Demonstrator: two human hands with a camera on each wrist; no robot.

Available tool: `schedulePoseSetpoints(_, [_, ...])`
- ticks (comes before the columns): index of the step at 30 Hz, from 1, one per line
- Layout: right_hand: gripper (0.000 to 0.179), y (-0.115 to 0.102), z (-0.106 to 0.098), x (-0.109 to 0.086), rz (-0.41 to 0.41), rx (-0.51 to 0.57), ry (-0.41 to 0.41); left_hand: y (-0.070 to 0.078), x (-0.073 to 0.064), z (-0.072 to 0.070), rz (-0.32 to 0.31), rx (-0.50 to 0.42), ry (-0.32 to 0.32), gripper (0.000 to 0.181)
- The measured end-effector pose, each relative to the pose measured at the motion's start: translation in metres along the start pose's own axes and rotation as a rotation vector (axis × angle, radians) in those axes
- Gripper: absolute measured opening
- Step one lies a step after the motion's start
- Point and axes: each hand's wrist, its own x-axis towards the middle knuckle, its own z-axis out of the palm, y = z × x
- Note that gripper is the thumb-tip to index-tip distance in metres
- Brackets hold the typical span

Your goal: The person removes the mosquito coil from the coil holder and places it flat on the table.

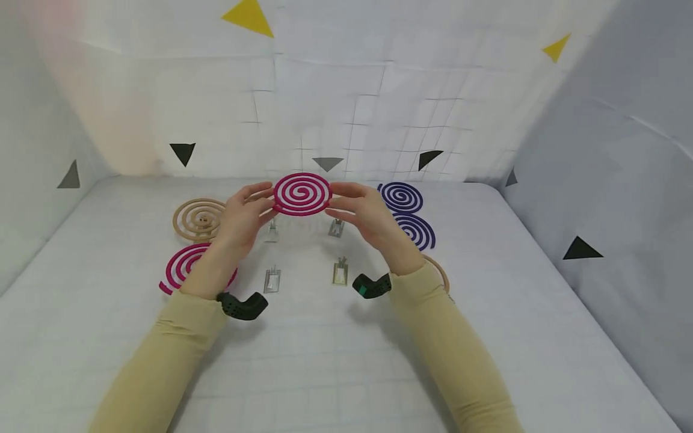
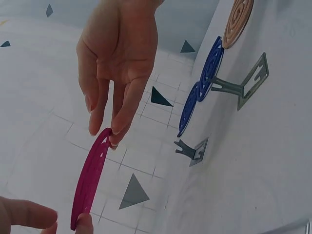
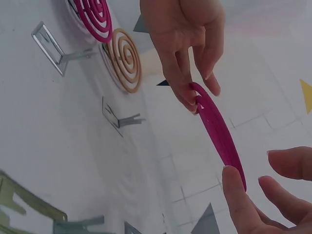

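Observation:
A magenta mosquito coil (image 1: 302, 194) is held up above the table, face toward the head camera. My left hand (image 1: 242, 218) holds its left edge at the fingertips, and my right hand (image 1: 369, 215) holds the opposite edge the same way. Seen nearly edge-on in the left wrist view, the coil (image 2: 90, 180) spans the space between both hands' fingers. In the right wrist view, a right fingertip (image 3: 231, 178) presses the near end of the rim, with the thumb apart from it. Below the hands stand several small metal coil stands (image 1: 272, 281) with upright prongs.
On the left lie a tan coil (image 1: 189, 220) and another magenta coil (image 1: 175, 264), partly behind my left arm. Two dark blue coils (image 1: 402, 196) lie at right, and a tan coil (image 1: 441, 273) shows behind my right sleeve. White walls with triangle markers (image 1: 327, 163) surround the white table (image 1: 303, 361).

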Motion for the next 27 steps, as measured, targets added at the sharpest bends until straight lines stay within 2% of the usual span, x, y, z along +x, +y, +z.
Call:
schedulePoseSetpoints(6, [0.044,-0.003,-0.015,-0.006,-0.008,-0.035,0.028,-0.006,0.008,0.022,0.040,-0.102,0.046,0.044])
schedulePoseSetpoints(13, [0.044,-0.005,-0.033,-0.010,-0.018,-0.028,0.086,-0.009,0.011,0.046,0.042,-0.133,0.064,0.045])
schedulePoseSetpoints(21, [0.044,-0.007,-0.064,-0.011,-0.016,-0.004,0.153,-0.017,0.014,0.085,0.043,-0.164,0.087,0.040])
schedulePoseSetpoints(27, [0.049,-0.008,-0.089,-0.011,-0.046,0.051,0.149,-0.021,0.015,0.113,0.061,-0.228,0.104,0.040])
